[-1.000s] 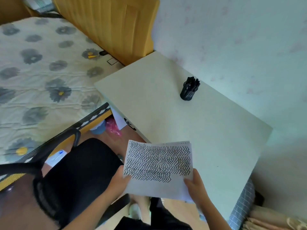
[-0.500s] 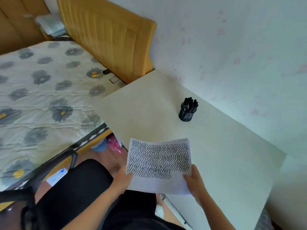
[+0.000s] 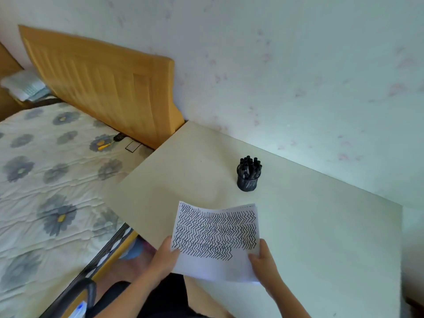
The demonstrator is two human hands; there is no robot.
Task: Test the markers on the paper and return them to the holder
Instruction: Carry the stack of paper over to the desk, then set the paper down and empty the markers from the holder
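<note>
At the near edge of the pale desk (image 3: 321, 226), toward six o'clock in the head view, a sheet of paper (image 3: 215, 239) is held up off the surface by both hands. The left hand (image 3: 164, 260) pinches its lower left corner, thumb on top and fingers closed underneath; the right hand (image 3: 263, 263) clamps the lower right edge the same way. Neither hand holds a marker.

Rows of black zigzag strokes already cover most of the paper, from its top edge down to roughly two thirds of the way; the bottom strip is bare, and the lowest row stops short of the right side. That suggests a good deal of testing has been put on this sheet, though which markers made those strokes cannot be told.

Up at about one o'clock from the paper, well apart from both hands, a dark cup-shaped holder (image 3: 247, 182) stands upright on the desk with a tight bunch of black markers (image 3: 249, 166) sticking out of its top, caps up. No marker lies loose on the desk.

As a judgement, this round of the work sits at its setup stage: the paper is not yet laid flat, no marker is drawn from the holder, and nothing is waiting to be returned. What remains is to set the sheet down, take markers out singly, scribble in the free strip, and slot each back into the holder.

At nine o'clock a bed with a flowered quilt (image 3: 50, 191) and a wooden headboard (image 3: 103, 88) borders the desk.
</note>
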